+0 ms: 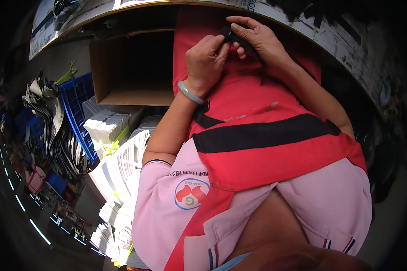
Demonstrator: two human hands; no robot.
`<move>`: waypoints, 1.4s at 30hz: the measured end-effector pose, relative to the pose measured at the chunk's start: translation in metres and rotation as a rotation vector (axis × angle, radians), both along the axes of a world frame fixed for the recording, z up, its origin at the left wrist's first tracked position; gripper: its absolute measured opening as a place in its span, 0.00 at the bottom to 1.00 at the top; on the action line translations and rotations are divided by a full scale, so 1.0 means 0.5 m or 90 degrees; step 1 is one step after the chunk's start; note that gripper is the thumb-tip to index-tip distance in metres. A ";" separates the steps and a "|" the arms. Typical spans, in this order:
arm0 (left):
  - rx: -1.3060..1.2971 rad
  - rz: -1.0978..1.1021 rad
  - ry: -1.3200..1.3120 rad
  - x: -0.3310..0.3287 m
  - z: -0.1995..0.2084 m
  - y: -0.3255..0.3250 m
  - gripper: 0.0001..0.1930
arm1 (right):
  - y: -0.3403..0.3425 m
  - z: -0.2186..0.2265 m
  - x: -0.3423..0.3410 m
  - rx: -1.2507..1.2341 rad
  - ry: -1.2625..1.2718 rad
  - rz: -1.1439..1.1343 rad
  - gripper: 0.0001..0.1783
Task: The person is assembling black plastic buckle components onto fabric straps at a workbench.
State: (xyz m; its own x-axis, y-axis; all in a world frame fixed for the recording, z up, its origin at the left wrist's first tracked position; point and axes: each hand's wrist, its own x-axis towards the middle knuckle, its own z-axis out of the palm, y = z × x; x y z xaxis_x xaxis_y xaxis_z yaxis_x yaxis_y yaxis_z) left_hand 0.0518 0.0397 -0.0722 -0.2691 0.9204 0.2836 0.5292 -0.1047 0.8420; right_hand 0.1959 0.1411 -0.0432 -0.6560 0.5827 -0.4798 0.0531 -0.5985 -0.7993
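Note:
A thin black strip (249, 47) is held between my two hands above the red apron (239, 95) on my lap, close to the table's edge. My left hand (205, 58), with a pale green bangle (191, 93) on its wrist, is closed, thumb and fingers pinching the strip's bunched end. On the other side, my right hand (263, 43) has its fingers bent round the strip, thumb laid along it and forefinger reaching past its end. The strip's tail hangs below the right palm. My fingers partly cover the pinched end, so its shape is unclear.
A worktable edge (343, 52) curves across the top, just beyond my hands. An open cardboard box (138, 97) lies under it at the left. Further left are a blue plastic crate (79, 113), bundled dark sheets (54, 131) and tied stacks of white pieces (106, 128).

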 end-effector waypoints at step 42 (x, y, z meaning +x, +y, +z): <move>0.018 -0.089 -0.390 -0.008 0.030 -0.007 0.11 | 0.038 0.025 0.047 0.163 -0.086 0.226 0.14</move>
